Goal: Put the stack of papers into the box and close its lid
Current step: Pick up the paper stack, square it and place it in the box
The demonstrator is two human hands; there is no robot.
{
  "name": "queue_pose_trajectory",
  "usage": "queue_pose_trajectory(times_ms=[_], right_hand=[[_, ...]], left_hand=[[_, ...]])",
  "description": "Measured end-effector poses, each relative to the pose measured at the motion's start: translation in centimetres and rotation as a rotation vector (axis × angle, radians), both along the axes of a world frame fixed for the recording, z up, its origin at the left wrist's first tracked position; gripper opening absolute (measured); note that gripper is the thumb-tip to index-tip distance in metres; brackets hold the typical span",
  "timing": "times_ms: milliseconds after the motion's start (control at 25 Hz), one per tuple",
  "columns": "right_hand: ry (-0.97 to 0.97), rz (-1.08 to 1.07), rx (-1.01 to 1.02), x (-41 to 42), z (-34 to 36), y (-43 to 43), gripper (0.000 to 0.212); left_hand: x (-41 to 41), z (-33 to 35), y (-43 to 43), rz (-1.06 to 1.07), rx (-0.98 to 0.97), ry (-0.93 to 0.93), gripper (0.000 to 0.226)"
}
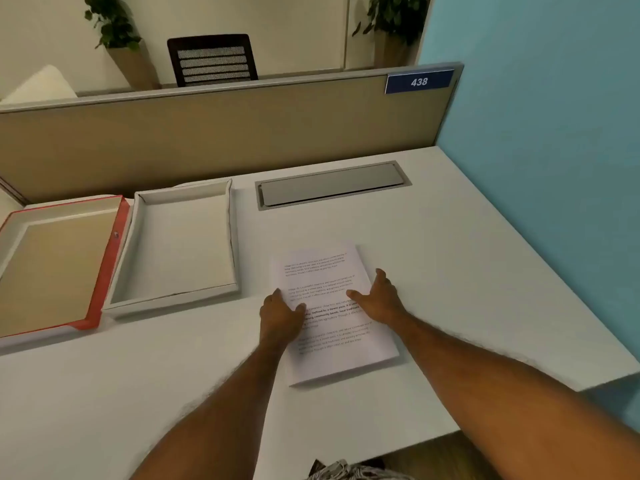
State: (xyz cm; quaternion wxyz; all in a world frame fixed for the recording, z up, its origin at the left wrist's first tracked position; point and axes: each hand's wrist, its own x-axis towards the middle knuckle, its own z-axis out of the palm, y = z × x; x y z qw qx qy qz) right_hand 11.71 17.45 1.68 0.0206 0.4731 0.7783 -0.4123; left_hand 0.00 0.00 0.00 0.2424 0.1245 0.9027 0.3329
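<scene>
A stack of printed white papers (322, 268) lies flat on the white desk, right of centre. My left hand (280, 317) rests on the stack's left edge, thumb on the top sheet. My right hand (379, 299) lies on its right edge, fingers spread, thumb on the page. Neither hand has lifted the stack. To the left stands the open box (138, 244), white and shallow, with nothing inside. Its red-edged lid (114, 237) lies open flat further left, showing a tan inner face.
A grey cable hatch (332, 185) is set into the desk behind the papers. A tan partition (221, 133) with a "438" sign closes the back. A blue wall is on the right. The desk's front edge runs near my forearms.
</scene>
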Motion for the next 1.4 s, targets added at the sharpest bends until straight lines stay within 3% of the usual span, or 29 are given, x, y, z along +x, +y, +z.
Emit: queue_pose_trajectory(times_ms=[120, 240, 480, 880, 1120, 1400], right_hand=[[-0.032, -0.052, 0.02, -1.0, 0.1, -0.1, 0.1], [-0.119, -0.066, 0.017, -1.8, 0.1, -0.4, 0.094], [-0.13, -0.137, -0.143, -2.7, 0.2, 1.5, 0.077], [-0.241, -0.057, -0.154, -4.1, 0.2, 1.8, 0.09], [0.038, -0.239, -0.266, -3.8, -0.3, 1.8, 0.06], [0.155, -0.324, -0.393, -2.6, -0.6, 2.3, 0.053]], left_hand=[[-0.3, 0.2, 0.4, -0.026, -0.061, 0.051, 0.062], [-0.7, 0.3, 0.1, -0.033, -0.094, 0.049, 0.072], [-1.6, 0.1, 0.2, -0.016, -0.112, 0.023, 0.08], [-1.8, 0.1, 0.2, 0.004, -0.101, 0.013, 0.08], [-1.8, 0.2, 0.3, 0.005, -0.103, 0.014, 0.08], [-1.7, -0.3, 0.2, 0.018, -0.079, 0.018, 0.082]])
